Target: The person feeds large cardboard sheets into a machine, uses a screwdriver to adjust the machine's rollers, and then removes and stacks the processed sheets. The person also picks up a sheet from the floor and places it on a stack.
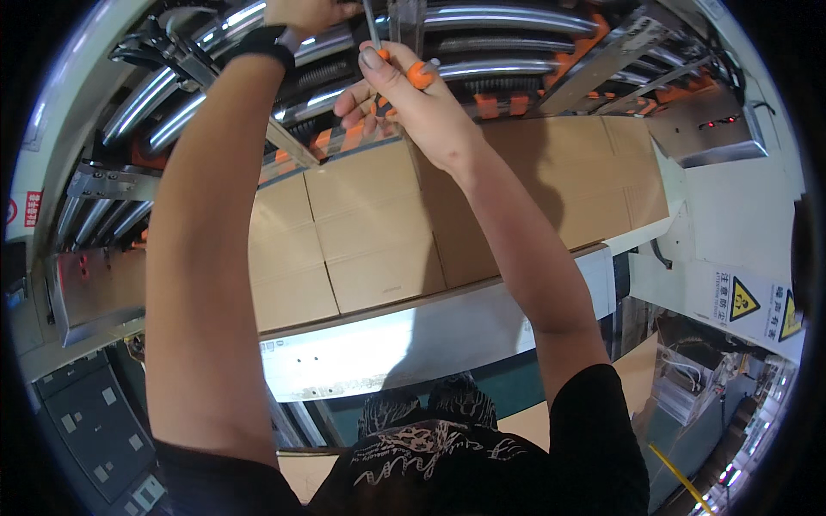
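Note:
My right hand (404, 90) is raised over the machine's rollers, its thumb and fingers closed around a screwdriver (372, 24) with a thin metal shaft pointing up and an orange and black handle. A second orange piece (421, 75) with a small metal end sticks out beside the thumb; what it belongs to is hidden. Further up and to the left, my left hand (301, 12) reaches over the rollers at the picture's top edge, with a black band on its wrist. Most of its fingers are cut off there. Below both hands lies flat brown cardboard (370, 232).
Shiny metal rollers (508, 19) with orange parts cross the top. A white beam (370, 353) runs along the cardboard's near edge. Metal boxes stand at the left (99, 292) and right (710, 133). Grey cabinets (95, 421) are at lower left; warning signs (744, 298) are at right.

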Motion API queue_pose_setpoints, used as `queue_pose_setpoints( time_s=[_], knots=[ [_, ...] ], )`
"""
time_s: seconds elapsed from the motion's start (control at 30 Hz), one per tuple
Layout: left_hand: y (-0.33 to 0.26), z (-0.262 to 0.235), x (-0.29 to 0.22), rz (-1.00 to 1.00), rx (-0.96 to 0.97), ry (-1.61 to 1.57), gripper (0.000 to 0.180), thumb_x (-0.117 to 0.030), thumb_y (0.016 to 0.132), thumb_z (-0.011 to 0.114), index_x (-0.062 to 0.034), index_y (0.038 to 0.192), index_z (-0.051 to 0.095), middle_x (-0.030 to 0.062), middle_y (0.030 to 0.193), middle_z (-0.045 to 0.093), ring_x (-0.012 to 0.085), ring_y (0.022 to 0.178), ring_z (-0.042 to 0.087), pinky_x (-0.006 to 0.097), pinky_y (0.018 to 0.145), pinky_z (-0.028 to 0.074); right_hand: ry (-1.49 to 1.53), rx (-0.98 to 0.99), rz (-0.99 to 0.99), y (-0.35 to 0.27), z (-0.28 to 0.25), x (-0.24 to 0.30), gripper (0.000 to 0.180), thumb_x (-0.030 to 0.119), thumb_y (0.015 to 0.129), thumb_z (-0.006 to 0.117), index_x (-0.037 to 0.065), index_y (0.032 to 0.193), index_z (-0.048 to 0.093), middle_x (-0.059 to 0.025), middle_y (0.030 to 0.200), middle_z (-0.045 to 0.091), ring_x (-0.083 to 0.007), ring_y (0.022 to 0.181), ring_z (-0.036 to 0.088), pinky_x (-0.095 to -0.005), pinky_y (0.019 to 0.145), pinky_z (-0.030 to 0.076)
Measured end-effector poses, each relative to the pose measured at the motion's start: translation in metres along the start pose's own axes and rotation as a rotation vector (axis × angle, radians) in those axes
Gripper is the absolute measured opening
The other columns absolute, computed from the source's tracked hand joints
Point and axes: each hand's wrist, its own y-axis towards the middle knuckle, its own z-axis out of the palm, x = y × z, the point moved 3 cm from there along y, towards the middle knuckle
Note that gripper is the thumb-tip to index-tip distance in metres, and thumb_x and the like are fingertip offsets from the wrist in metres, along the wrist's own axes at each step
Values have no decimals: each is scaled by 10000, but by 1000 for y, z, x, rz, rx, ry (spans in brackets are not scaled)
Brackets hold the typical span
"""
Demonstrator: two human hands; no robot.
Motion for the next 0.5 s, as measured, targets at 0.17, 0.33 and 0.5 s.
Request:
queue_pose_setpoints(
  time_s=[0.17,0.33,0.5],
  knots=[
    [-68,-9,-29,-482,-8,-776,336,-256,801,536,-58,1070,566,141,1036,544,296,1032,473,391,861,367,-486,42,15,12,-16,5,628,604,861,380,66,1176,457,-110,1065,507,-205,948,508,-351,794,451],
    [-59,-38,-76,-1173,358,-2046,341,-331,905,481,-8,970,570,87,932,594,182,852,567,310,777,467,-879,-447,-197,-1,-6,13,724,613,802,457,40,1240,400,-190,1212,400,-330,1175,319,-441,988,225],
    [-58,-26,-56,-1358,374,-2039,215,-207,894,501,0,900,561,84,823,602,161,719,593,260,637,503,-1246,-529,-797,-41,5,84,744,458,687,667,-16,1190,391,-161,1138,417,-281,1143,347,-450,967,231]
  ],
)
